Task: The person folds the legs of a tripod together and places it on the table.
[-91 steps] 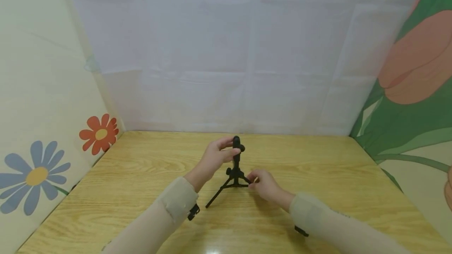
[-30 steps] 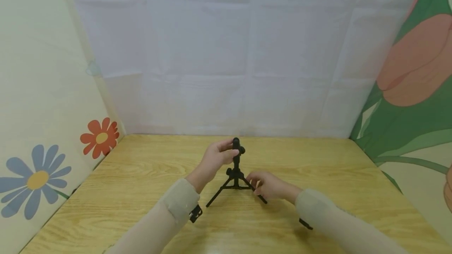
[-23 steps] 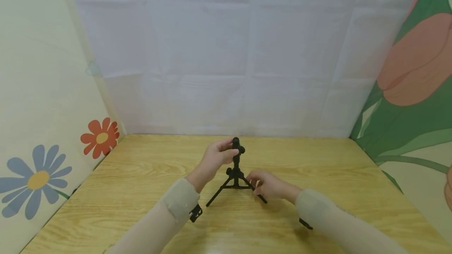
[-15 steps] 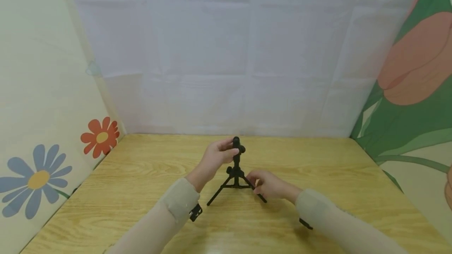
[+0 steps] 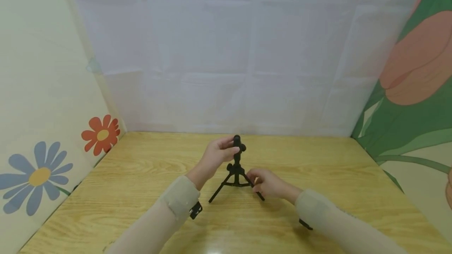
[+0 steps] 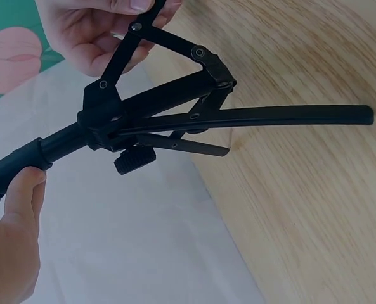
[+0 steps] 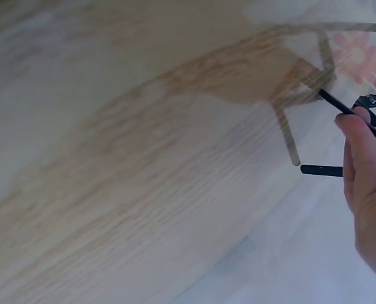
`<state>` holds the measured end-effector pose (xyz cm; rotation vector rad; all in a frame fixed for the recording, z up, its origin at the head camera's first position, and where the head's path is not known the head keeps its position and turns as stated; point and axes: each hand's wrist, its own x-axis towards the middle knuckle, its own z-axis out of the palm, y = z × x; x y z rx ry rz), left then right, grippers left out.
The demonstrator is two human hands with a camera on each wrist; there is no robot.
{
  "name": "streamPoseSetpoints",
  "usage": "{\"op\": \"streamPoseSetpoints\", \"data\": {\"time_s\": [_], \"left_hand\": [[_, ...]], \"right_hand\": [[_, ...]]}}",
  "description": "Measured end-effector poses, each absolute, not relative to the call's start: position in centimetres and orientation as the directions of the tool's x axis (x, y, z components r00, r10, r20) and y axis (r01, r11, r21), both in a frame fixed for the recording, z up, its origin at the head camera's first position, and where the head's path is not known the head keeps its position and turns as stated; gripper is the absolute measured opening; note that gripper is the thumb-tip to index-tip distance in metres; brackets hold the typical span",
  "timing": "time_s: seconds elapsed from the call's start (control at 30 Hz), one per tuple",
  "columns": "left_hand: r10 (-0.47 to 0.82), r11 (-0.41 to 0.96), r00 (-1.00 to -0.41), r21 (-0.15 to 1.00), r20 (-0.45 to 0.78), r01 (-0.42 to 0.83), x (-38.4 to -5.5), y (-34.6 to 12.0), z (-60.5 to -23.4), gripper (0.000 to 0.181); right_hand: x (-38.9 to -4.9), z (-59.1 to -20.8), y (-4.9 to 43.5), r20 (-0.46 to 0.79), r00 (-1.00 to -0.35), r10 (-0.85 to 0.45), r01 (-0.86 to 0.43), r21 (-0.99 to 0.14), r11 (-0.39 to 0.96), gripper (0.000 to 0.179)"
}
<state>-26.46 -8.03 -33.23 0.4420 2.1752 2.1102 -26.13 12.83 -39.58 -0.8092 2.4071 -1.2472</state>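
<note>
A small black tripod [image 5: 236,169] stands near the middle of the table, its column upright and its legs spread. My left hand [image 5: 213,155] grips the upper column, thumb along the near side. On the tripod's right side, my right hand [image 5: 271,184] pinches one leg between thumb and fingers. The left wrist view shows the hinged braces [image 6: 168,39], a knob [image 6: 136,159] low on the column and a long leg [image 6: 289,116]. In the right wrist view a leg tip [image 7: 321,170] is right by its shadow on the tabletop.
The wood-grain table [image 5: 148,207] meets a creased white cloth [image 5: 197,50] at its back edge. Flower-printed panels [image 5: 39,175] stand along both sides. A small black device [image 5: 195,209] is strapped under each sleeve cuff.
Since three seconds ago, the right-hand leg has come into view, pointing outward toward the near right, and my right hand has shifted slightly right along it. My left hand keeps its hold on the column.
</note>
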Motion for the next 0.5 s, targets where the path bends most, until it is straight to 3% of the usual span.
{"op": "streamPoseSetpoints", "data": {"time_s": [0.5], "left_hand": [[0.258,0.015,-0.958,0.991,0.128,0.136,-26.47,-8.03,-32.96,0.046]], "right_hand": [[-26.09,-40.13,12.37,0.079,-0.812,-0.578,-0.366,-0.84,0.4,0.027]]}}
